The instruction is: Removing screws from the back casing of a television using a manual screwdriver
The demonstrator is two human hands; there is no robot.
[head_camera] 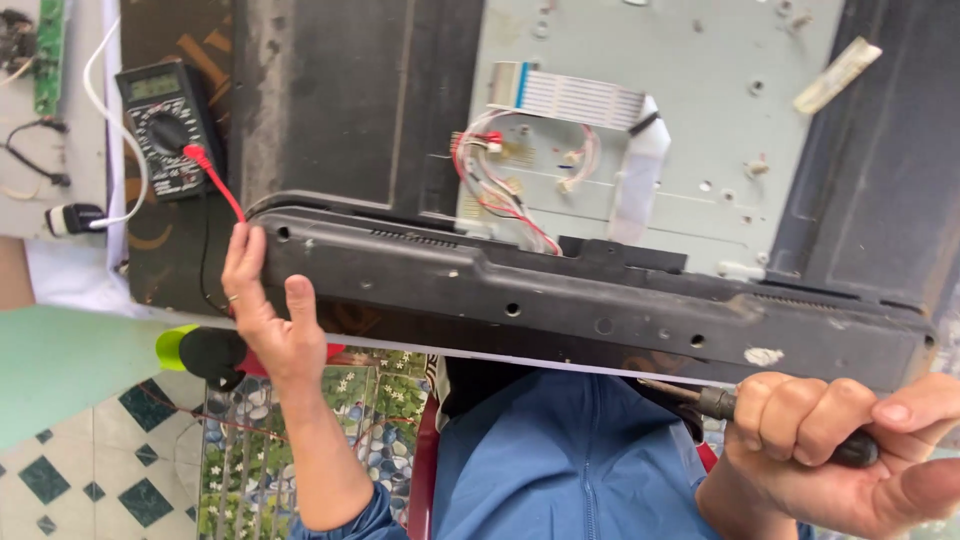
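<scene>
A: Left hand (262, 310)?
B: Spread, gripping left end of black television rear cover (600, 300).
A: Right hand (850, 450)?
B: Clenched around screwdriver (715, 402), beneath cover's right end.

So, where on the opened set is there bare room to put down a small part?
The grey metal plate is bare right of the white ribbon cable, up to the dark frame. Crowded: the red-white wire bundle left of it, and the multimeter corner.
</scene>
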